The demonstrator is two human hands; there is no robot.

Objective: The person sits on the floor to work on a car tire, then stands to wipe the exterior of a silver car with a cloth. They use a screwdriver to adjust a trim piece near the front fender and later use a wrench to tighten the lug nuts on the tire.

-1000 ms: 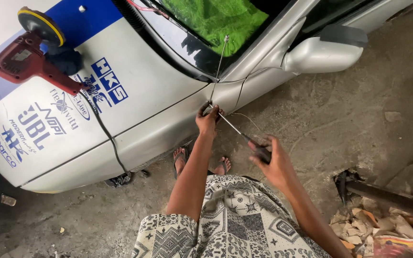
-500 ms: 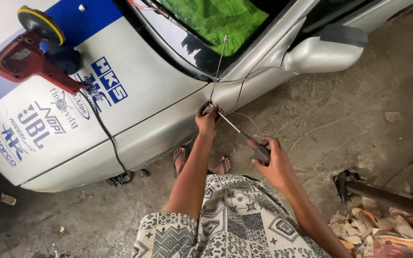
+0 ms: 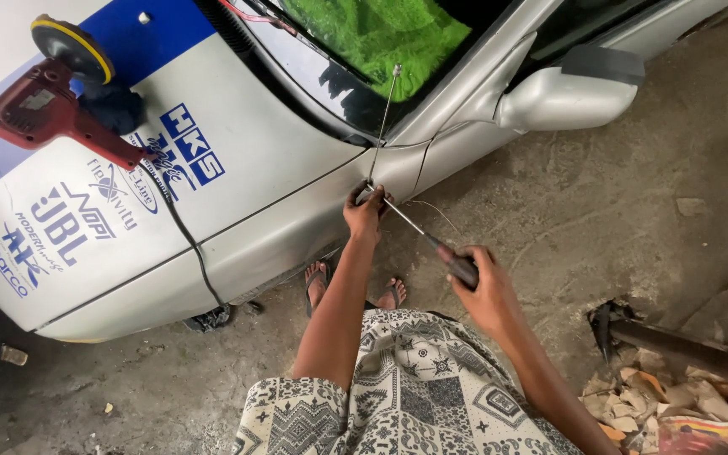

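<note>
- The silver car (image 3: 238, 160), its hood blue and white with printed decals, filled the upper left of your view, parked on a stained concrete floor (image 3: 617, 219).
- A green cloth (image 3: 381, 34) lay behind the windshield, and the silver side mirror (image 3: 562, 99) jutted out toward the right.
- A red polishing machine (image 3: 48, 101) with a yellow-edged pad rested on the hood, its black cord (image 3: 183, 236) trailing down over the fender.
- A heap of broken debris (image 3: 676, 404) sat on the floor at the lower right, beside a dark metal bar (image 3: 684, 350).
- Your left hand (image 3: 366, 212) pressed against the fender at the foot of a thin antenna (image 3: 383, 118), fingers curled together around its base.
- Your right hand (image 3: 484, 291) was clamped on the dark handle of a screwdriver (image 3: 431, 243), its slim shaft angled up to the antenna base, tip just beside your left hand.
- Your sandalled feet (image 3: 354, 286) stood near the car's lower edge.
</note>
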